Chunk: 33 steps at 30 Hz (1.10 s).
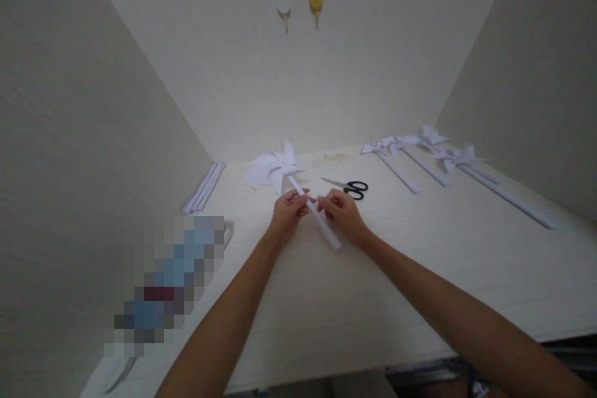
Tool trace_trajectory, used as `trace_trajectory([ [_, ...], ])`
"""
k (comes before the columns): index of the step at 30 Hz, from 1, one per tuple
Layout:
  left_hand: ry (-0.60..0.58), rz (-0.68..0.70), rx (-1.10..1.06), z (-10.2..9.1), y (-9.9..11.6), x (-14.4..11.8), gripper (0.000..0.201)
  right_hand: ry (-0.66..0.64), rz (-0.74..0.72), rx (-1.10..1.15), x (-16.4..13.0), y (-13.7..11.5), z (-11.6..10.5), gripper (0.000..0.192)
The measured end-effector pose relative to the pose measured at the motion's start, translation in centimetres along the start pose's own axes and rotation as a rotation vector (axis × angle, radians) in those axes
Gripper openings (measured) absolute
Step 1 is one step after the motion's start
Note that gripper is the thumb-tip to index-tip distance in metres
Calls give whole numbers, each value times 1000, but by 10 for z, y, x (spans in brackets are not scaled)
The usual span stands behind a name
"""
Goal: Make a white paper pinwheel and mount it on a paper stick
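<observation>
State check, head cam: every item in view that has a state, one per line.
left hand: closed, fingers pinching the pinwheel stick
right hand: closed, fingers on the same stick
pinwheel: assembled, head resting on the table, stick held by both hands
scissors: slightly open, lying flat, untouched
finished pinwheels: three or so, lying flat at the far right
paper sticks: rolled, lying along the left wall
wall hooks: two, nothing hanging

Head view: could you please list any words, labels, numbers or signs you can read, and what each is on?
None can be read. The paper pinwheel in both hands, the scissors and the two wall hooks show no lettering; the blurred patch at the left is illegible.
</observation>
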<state>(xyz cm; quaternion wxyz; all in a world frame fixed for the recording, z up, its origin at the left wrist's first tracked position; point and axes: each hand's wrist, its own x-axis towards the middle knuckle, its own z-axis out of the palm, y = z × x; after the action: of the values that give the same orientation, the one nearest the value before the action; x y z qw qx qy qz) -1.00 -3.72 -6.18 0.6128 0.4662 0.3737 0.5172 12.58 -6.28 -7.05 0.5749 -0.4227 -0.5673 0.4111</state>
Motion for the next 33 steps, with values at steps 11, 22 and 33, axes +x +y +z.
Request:
trace_trajectory([
  [11,-20,7,-46,-1,-2,1,29,-63,-110,-151,-5,7,2,25],
  [22,20,-1,87,3,3,-2,29,44,-217,-371,-10,1,7,9],
  [33,-40,-37,166,2,4,-2,32,240,-163,-627,-5,-25,-84,14],
])
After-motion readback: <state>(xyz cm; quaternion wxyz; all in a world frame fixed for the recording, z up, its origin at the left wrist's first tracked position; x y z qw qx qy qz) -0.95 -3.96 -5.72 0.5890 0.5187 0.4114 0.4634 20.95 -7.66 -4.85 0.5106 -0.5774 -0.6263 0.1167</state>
